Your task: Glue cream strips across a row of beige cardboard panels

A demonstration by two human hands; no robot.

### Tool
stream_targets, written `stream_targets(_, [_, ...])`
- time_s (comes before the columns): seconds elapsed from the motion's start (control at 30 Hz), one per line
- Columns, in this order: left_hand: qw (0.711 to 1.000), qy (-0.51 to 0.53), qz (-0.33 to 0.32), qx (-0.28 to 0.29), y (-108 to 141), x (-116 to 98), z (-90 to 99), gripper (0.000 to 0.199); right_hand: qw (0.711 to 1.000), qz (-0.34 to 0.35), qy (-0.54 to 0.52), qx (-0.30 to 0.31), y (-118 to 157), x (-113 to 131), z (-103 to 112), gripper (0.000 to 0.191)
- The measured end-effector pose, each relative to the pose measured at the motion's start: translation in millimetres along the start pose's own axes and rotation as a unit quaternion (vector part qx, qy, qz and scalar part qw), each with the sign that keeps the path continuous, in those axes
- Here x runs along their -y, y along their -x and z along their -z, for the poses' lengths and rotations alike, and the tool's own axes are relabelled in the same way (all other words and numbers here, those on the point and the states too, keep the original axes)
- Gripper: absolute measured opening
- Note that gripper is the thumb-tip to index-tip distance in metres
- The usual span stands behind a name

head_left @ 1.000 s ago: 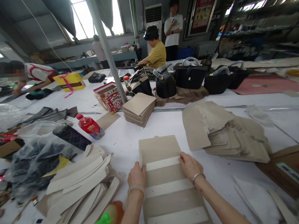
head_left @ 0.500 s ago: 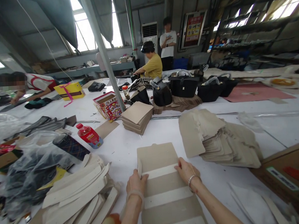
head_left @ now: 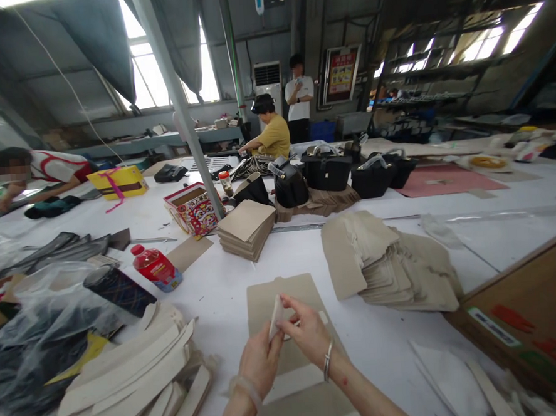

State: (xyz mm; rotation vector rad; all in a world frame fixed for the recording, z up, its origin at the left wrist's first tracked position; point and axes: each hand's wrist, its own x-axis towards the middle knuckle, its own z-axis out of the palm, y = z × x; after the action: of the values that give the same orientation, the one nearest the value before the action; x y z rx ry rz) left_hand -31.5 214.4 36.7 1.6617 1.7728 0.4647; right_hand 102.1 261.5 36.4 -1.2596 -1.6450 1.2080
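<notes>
My left hand is closed around a small bundle of narrow white strips, held tilted upright above the board. My right hand pinches at the upper end of this bundle with thumb and fingertips. Below both hands lies a long grey-beige cardboard panel, with white bands running across it. One band is mostly hidden behind my right hand; only its end shows at the panel's right edge. Whether a single strip is separated between my fingers cannot be made out.
Loose curved pale strips lie at left, near a plastic bag and a red bottle. Beyond stand a cardboard stack, fanned grey sheets and black handbags. A carton is at right. Co-workers are farther back.
My right hand has left the panel's right edge and moved left to the strips in my left hand. My left hand has lifted the bundle inward over the panel. The view has shifted slightly.
</notes>
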Motion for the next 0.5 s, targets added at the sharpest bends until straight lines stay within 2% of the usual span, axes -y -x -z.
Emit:
stream_targets(0.23, [0.998,0.056,-0.015,0.0,0.1,0.8,-13.1,0.033,0.999,0.01,-0.005,-0.038,19.2,2.2,-4.0,0.05])
stream_targets(0.4, [1.0,-0.009,-0.005,0.023,4.2,-2.3,-13.3,0.028,0.999,-0.023,-0.024,-0.039,22.7,3.9,-3.2,0.037])
stream_targets(0.5, [0.997,-0.067,0.008,0.035,6.5,-3.2,-14.4,0.02,0.996,-0.059,-0.062,-0.008,22.1,3.6,0.2,0.033])
